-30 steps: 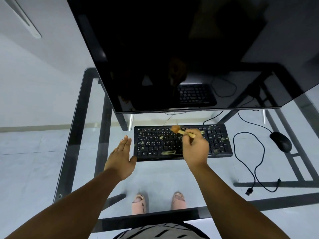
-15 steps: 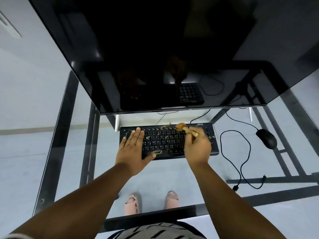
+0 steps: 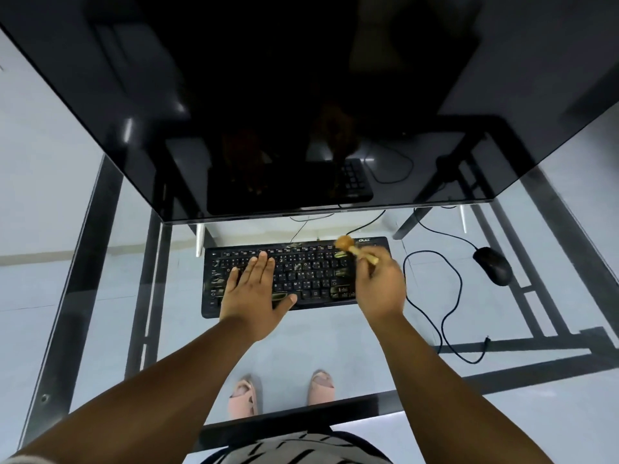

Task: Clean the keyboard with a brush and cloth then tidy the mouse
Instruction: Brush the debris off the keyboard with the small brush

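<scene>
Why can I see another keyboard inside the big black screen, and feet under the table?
In the head view, the dark monitor is glossy, so it mirrors the keyboard and cable like a faint reflection; the glass table is see-through, so the feet show below; the wide lens bends straight edges; the brush looks slightly blurred.

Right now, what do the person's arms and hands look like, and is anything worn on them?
The left hand and the right hand are bare: no gloves, rings or watch show. Both forearms are uncovered, with only a sliver of pale sleeve at the frame's lower left corner. No markings are visible.
</scene>
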`<action>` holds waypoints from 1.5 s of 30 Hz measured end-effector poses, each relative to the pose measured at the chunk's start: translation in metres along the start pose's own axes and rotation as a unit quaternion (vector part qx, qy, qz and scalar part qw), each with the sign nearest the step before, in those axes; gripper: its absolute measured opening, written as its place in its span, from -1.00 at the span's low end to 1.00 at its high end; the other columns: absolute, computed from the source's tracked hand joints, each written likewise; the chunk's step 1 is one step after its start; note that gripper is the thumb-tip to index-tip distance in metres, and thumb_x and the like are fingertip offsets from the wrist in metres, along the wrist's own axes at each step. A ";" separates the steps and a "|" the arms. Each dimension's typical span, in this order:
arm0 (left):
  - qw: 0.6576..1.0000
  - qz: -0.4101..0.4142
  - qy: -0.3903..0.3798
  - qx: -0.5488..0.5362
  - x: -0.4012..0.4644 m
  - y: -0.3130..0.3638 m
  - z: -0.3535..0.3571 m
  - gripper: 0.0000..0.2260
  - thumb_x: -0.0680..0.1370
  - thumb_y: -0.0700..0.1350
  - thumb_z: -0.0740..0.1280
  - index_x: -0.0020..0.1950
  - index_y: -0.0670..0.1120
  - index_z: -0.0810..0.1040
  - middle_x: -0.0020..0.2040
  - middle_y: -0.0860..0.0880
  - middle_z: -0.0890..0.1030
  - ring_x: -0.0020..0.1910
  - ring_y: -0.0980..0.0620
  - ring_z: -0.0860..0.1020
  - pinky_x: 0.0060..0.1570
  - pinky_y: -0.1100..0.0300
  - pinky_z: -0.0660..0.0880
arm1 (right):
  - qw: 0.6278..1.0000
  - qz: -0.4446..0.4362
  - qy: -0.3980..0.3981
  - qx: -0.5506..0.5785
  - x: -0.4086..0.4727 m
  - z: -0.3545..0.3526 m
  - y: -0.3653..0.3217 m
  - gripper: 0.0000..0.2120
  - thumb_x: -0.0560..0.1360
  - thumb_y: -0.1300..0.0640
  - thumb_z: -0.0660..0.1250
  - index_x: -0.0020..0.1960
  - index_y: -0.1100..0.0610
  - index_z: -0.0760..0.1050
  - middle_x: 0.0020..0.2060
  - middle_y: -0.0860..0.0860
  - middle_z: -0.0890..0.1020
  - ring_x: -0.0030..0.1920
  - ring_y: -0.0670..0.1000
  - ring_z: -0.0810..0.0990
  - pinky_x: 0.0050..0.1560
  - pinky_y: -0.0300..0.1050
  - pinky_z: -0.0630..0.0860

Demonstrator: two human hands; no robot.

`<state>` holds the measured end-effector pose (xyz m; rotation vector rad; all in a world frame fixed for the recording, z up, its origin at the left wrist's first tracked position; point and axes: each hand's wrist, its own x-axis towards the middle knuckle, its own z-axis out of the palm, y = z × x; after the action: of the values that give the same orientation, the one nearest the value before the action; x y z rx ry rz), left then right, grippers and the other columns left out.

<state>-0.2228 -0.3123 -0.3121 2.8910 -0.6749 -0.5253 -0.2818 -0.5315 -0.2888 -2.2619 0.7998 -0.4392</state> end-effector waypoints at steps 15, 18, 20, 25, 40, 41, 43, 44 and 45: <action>1.000 0.023 -0.012 -0.015 0.011 0.049 0.009 -0.25 0.56 0.35 -0.03 0.59 -0.03 -0.17 0.59 0.03 -0.24 0.55 0.07 -0.25 0.51 0.02 -0.25 | 0.958 0.118 0.053 0.257 0.024 -0.035 0.030 -0.97 0.56 0.16 0.33 -0.02 0.06 0.50 -0.28 0.00 0.67 -0.23 0.04 0.68 -0.13 -0.02 0.63; 1.000 0.019 -0.013 -0.012 0.012 0.053 0.009 -0.25 0.56 0.35 -0.04 0.59 -0.03 -0.19 0.58 0.03 -0.25 0.55 0.07 -0.25 0.51 0.03 -0.24 | 0.942 0.129 0.019 0.308 0.027 -0.034 0.026 -0.89 0.57 0.14 0.34 -0.07 0.17 0.48 -0.25 0.10 0.68 -0.23 0.04 0.69 -0.11 -0.03 0.65; 1.000 0.021 -0.012 -0.014 0.014 0.055 0.009 -0.24 0.55 0.36 -0.05 0.59 -0.04 -0.19 0.58 0.03 -0.26 0.55 0.07 -0.25 0.52 0.02 -0.23 | 0.945 0.126 -0.013 0.302 0.029 -0.030 0.024 -0.88 0.57 0.14 0.34 -0.09 0.17 0.47 -0.27 0.11 0.67 -0.26 0.05 0.68 -0.13 0.03 0.66; 1.000 0.014 -0.018 -0.016 0.015 0.058 0.011 -0.24 0.55 0.36 -0.03 0.59 -0.03 -0.19 0.58 0.03 -0.26 0.55 0.07 -0.25 0.53 0.02 -0.20 | 0.984 0.096 0.097 0.115 0.036 -0.039 0.026 -0.86 0.58 0.08 0.27 -0.13 0.06 0.38 -0.44 -0.04 0.56 -0.41 0.03 0.53 -0.34 -0.08 0.49; 1.000 0.004 -0.006 -0.020 0.015 0.061 0.016 -0.25 0.56 0.35 -0.01 0.60 -0.03 -0.14 0.58 0.05 -0.25 0.56 0.07 -0.24 0.52 0.01 -0.19 | 0.992 0.059 -0.014 0.111 0.035 -0.049 0.043 -0.87 0.54 0.16 0.27 -0.18 0.08 0.39 -0.41 0.02 0.57 -0.36 0.11 0.55 -0.27 0.06 0.54; 1.000 0.004 -0.005 -0.021 0.015 0.061 0.016 -0.25 0.56 0.34 -0.01 0.60 -0.03 -0.14 0.58 0.05 -0.25 0.56 0.07 -0.24 0.52 0.01 -0.19 | 0.996 0.058 0.025 0.066 0.035 -0.051 0.044 -0.86 0.54 0.14 0.25 -0.18 0.07 0.36 -0.43 0.00 0.53 -0.38 0.10 0.51 -0.30 0.05 0.52; 1.000 0.004 -0.006 -0.021 0.014 0.061 0.016 -0.25 0.56 0.34 -0.01 0.60 -0.03 -0.14 0.58 0.05 -0.25 0.55 0.07 -0.24 0.52 0.02 -0.19 | 0.994 0.049 0.055 0.085 0.035 -0.053 0.043 -0.87 0.54 0.14 0.25 -0.18 0.06 0.36 -0.45 0.02 0.52 -0.40 0.10 0.48 -0.32 0.02 0.47; 1.000 0.004 -0.007 -0.022 0.014 0.061 0.016 -0.25 0.56 0.34 -0.01 0.60 -0.03 -0.14 0.58 0.05 -0.25 0.55 0.07 -0.24 0.52 0.02 -0.19 | 0.992 0.041 0.033 0.117 0.034 -0.054 0.040 -0.87 0.54 0.16 0.26 -0.18 0.06 0.39 -0.45 0.04 0.53 -0.40 0.13 0.49 -0.34 0.02 0.47; 1.000 0.005 -0.007 -0.023 0.015 0.060 0.016 -0.25 0.56 0.34 -0.01 0.60 -0.03 -0.14 0.58 0.05 -0.25 0.56 0.07 -0.24 0.52 0.02 -0.19 | 0.989 0.038 0.000 0.142 0.032 -0.052 0.037 -0.87 0.53 0.19 0.28 -0.19 0.07 0.41 -0.43 0.08 0.56 -0.39 0.18 0.51 -0.34 0.03 0.49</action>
<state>-0.2409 -0.3735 -0.3196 2.8421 -0.6689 -0.5522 -0.2996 -0.5999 -0.2755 -1.9611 0.7679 -0.4845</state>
